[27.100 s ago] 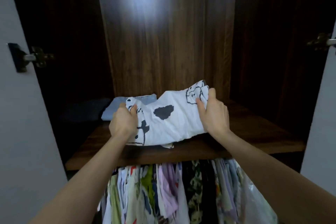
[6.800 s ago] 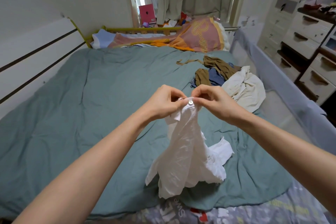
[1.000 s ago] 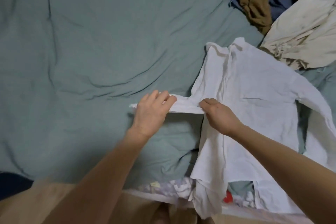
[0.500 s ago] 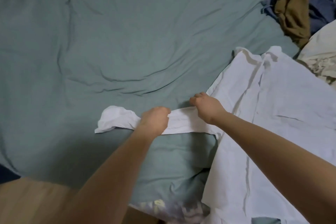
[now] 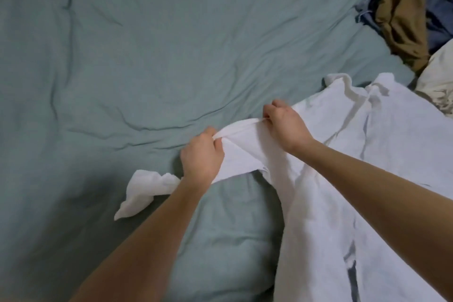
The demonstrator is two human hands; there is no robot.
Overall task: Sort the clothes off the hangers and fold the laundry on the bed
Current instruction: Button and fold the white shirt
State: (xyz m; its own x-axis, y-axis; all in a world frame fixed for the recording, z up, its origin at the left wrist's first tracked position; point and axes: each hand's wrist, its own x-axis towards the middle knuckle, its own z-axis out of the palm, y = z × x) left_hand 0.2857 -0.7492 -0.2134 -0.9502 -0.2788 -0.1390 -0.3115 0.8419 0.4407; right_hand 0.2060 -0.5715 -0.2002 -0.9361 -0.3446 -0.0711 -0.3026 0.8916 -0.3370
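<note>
Head view, only view. White long-sleeved cotton shirt (image 5: pixel 382 179) lies spread on the wrinkled grey-green bed cover (image 5: pixel 147 56), right half of frame, collar end (image 5: pixel 348 86) pointing away from the person. Shirt's lower part and right side cut off by the frame edges; the other sleeve not visible.

Left hand (image 5: pixel 202 157) clenched on the shirt's near sleeve (image 5: pixel 240 147), fingers curled over a fold of the fabric; fingertips hidden under the cloth and behind the knuckles. Right hand (image 5: pixel 285 127) also grasping the same sleeve, nearer the shoulder, pinching the upper edge; thumb mostly hidden, exact pinch point hard to make out. Sleeve is lifted and pulled taut between the two hands. Sleeve's cuff end (image 5: pixel 144 186) trails past the left wrist and lies crumpled on the cover, partly hidden by the left forearm.

Both forearms bare, run in from the bottom edge, elbows out of frame.

Top right corner: pile of unfolded laundry, brown crumpled garment (image 5: pixel 402 14) on top of a blue garment (image 5: pixel 441 7), both cut off by the frame. Just beside them, a cream-coloured garment (image 5: pixel 438 78), only its edge showing, touching or very close to the white shirt's collar area; cannot tell which. Small dark gaps (image 5: pixel 351 274) show in the shirt near the bottom, unclear whether openings or shadow.
</note>
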